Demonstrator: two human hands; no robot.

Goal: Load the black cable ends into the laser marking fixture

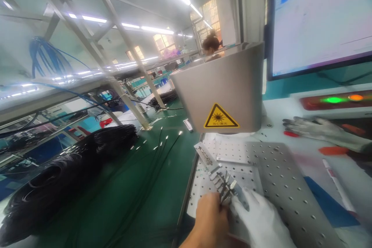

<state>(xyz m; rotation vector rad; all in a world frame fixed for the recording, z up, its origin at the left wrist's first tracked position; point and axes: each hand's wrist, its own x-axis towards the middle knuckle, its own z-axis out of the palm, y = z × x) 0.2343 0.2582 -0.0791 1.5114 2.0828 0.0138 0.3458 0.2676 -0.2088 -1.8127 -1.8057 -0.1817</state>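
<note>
My left hand point(211, 217), bare, is closed on several dark cables with metal connectors point(228, 188) at their ends. Right beside it is my right hand point(260, 217) in a white glove, its fingers curled against the connector ends; what they grip is partly hidden and blurred. Just beyond both hands lies a narrow metal fixture point(207, 157) with slots, slanting across a perforated metal plate point(290, 190). Above the plate's far end hangs a grey metal housing point(221, 85) with a yellow laser warning sign point(221, 117).
Black cable coils point(66, 166) lie on the green table point(162, 209) at left, with loose cable ends nearby. At right are a grey-white glove point(314, 128), a white marker point(337, 184), a blue sheet point(329, 203) and a monitor point(319, 19). A person point(211, 44) is farther back.
</note>
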